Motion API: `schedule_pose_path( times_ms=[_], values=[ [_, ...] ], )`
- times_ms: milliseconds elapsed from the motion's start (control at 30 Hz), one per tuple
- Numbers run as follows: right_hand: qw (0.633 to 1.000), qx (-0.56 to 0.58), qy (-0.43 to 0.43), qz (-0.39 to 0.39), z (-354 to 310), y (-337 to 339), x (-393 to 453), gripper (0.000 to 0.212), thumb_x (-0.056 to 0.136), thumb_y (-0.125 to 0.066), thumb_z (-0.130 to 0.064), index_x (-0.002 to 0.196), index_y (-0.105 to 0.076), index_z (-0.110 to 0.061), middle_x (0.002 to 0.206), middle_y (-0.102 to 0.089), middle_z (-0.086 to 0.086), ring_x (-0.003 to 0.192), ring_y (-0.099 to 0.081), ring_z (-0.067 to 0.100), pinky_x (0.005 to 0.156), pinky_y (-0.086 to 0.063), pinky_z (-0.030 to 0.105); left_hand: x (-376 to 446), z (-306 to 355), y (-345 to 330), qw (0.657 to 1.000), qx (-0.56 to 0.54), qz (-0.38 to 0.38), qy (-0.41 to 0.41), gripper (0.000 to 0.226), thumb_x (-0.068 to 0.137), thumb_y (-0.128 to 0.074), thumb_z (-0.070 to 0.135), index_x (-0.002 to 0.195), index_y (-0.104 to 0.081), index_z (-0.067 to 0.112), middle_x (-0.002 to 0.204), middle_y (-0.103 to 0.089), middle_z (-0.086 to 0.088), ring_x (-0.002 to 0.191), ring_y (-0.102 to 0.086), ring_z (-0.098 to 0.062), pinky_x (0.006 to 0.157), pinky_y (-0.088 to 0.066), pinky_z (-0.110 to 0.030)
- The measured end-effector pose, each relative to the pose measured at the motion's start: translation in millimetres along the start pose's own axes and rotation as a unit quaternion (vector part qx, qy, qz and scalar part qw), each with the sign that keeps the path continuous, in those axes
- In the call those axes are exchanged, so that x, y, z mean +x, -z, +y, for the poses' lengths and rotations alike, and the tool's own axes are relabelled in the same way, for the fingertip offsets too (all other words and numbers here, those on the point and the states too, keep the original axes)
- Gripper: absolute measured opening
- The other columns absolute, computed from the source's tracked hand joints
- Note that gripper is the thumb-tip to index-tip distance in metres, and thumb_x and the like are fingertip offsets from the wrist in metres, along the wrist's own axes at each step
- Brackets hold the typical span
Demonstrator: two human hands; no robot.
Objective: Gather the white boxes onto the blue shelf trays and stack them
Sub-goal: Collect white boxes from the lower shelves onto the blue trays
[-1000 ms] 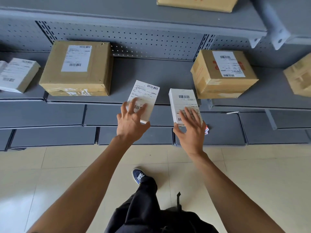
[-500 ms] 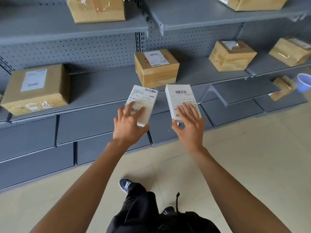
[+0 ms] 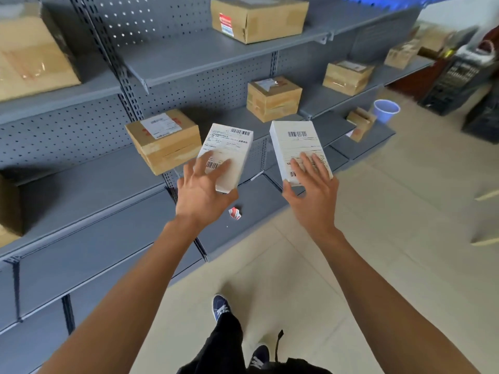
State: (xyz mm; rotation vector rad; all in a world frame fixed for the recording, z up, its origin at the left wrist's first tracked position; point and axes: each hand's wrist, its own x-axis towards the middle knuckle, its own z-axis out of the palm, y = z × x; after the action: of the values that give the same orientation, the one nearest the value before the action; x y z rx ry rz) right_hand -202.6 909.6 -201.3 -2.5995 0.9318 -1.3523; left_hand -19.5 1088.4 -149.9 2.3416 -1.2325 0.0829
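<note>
**Two boxes carried along the shelves**

The left hand [image 3: 201,191] grips one white box [image 3: 226,155] and the right hand [image 3: 313,194] grips another [image 3: 297,149], fingers spread over the labels, thumbs beneath, steadying them in transit. Versus half a second ago, the shelf [image 3: 89,190] slants as the view swings right; a blue edge shows top right.

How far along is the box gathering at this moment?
Done: both white boxes are picked up, off the shelves. In hand: the left hand grips one white box, the right hand the other white box. Left: no stack is visible; neither box is set down or stacked yet.
</note>
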Motion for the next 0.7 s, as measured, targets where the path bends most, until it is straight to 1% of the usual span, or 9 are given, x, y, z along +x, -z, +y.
schedule_pose_path(
  times_ms=[67,133,200,300,367,433,600,700],
  values=[
    [1.0,-0.007,-0.014,0.009,13,7,8,0.042,0.088,-0.066,-0.038,0.127,-0.069,-0.023,0.143,-0.059,-0.001,0.139,-0.047,0.021,0.094,-0.041,0.046,16,14,-3,1.0,-0.013,0.001,-0.012,0.069,0.073,-0.059,0.057,0.139,-0.059,0.035,0.155,-0.037,0.002,0.14,-0.031,-0.032,0.104,-0.042,-0.056],
    [0.999,-0.015,-0.026,0.014,25,14,16,0.043,0.089,-0.064,-0.039,0.129,-0.068,-0.023,0.145,-0.057,-0.002,0.14,-0.045,0.021,0.096,-0.039,0.045,32,23,-8,0.999,-0.023,0.0,-0.028,0.069,0.072,-0.059,0.056,0.138,-0.059,0.035,0.154,-0.038,0.002,0.139,-0.032,-0.031,0.101,-0.043,-0.057],
    [0.999,-0.026,-0.03,0.024,34,19,26,0.044,0.09,-0.062,-0.04,0.13,-0.067,-0.022,0.146,-0.056,-0.002,0.141,-0.045,0.021,0.097,-0.039,0.045,48,31,-15,0.999,-0.035,-0.005,-0.041,0.069,0.072,-0.061,0.055,0.138,-0.06,0.036,0.154,-0.038,0.002,0.139,-0.033,-0.032,0.1,-0.043,-0.057],
    [0.998,-0.057,-0.021,0.029,48,20,43,0.043,0.091,-0.062,-0.039,0.13,-0.067,-0.021,0.146,-0.056,-0.001,0.141,-0.045,0.021,0.097,-0.039,0.045,73,40,-26,0.997,-0.045,-0.024,-0.051,0.066,0.076,-0.071,0.05,0.14,-0.058,0.037,0.156,-0.035,0.003,0.14,-0.03,-0.031,0.105,-0.04,-0.056],
    [0.997,-0.075,-0.019,0.025,57,15,55,0.043,0.092,-0.061,-0.04,0.13,-0.067,-0.021,0.146,-0.056,-0.001,0.141,-0.045,0.021,0.098,-0.039,0.045,91,46,-32,0.996,-0.052,-0.034,-0.057,0.066,0.079,-0.075,0.047,0.142,-0.055,0.038,0.158,-0.032,0.004,0.143,-0.026,-0.03,0.109,-0.036,-0.055],
    [0.996,-0.088,-0.017,0.018,66,8,66,0.044,0.092,-0.06,-0.041,0.131,-0.066,-0.021,0.147,-0.055,-0.001,0.142,-0.044,0.022,0.099,-0.039,0.045,107,49,-36,0.996,-0.06,-0.039,-0.062,0.067,0.081,-0.074,0.047,0.144,-0.053,0.038,0.159,-0.03,0.004,0.144,-0.023,-0.029,0.112,-0.032,-0.055],
    [0.994,-0.108,-0.017,0.017,83,-11,94,0.044,0.093,-0.06,-0.04,0.131,-0.065,-0.019,0.149,-0.053,0.0,0.142,-0.043,0.023,0.098,-0.04,0.047,144,51,-43,0.993,-0.082,-0.032,-0.08,0.067,0.081,-0.072,0.047,0.144,-0.052,0.039,0.159,-0.03,0.004,0.143,-0.022,-0.026,0.109,-0.033,-0.053],
    [0.992,-0.118,-0.032,0.022,94,-16,101,0.044,0.093,-0.062,-0.038,0.132,-0.064,-0.018,0.149,-0.053,0.001,0.142,-0.043,0.024,0.098,-0.041,0.048,165,54,-49,0.991,-0.084,-0.036,-0.094,0.066,0.081,-0.073,0.046,0.143,-0.052,0.04,0.159,-0.03,0.003,0.143,-0.023,-0.027,0.108,-0.033,-0.052]
  ],
)
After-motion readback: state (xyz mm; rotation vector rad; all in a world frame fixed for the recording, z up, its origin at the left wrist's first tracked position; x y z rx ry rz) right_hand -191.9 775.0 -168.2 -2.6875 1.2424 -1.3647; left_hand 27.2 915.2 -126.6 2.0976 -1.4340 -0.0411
